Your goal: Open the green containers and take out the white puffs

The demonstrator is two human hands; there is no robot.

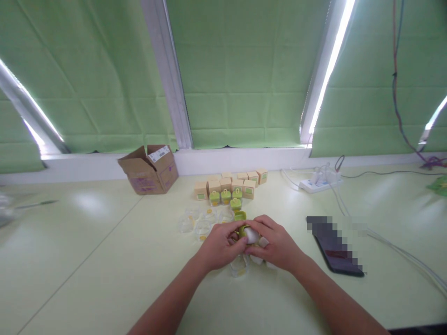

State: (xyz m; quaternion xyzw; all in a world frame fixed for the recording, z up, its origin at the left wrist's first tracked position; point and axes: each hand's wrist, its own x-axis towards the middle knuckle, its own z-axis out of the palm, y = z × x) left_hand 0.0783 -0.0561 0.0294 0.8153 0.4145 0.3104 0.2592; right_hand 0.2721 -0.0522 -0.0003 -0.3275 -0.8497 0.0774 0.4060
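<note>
My left hand (221, 246) and my right hand (277, 243) meet at the middle of the table, fingers curled round a small green lid (241, 231) with a rounded white piece (252, 236) against it. Fingers hide much of both. Just beyond them lies another green lid (240, 215). Several clear plastic cups (202, 231) stand to the left, and a further clear cup (239, 267) is below my left hand. White pieces (257, 259) show partly under my right hand. Farther back are several small containers with green looped tops (226, 197).
Several small tan boxes (214, 186) stand behind the green-topped containers. An open cardboard box (153, 172) is at the back left. On the right are a dark phone (335, 251), a white power strip (319, 184) and trailing cables (401, 251).
</note>
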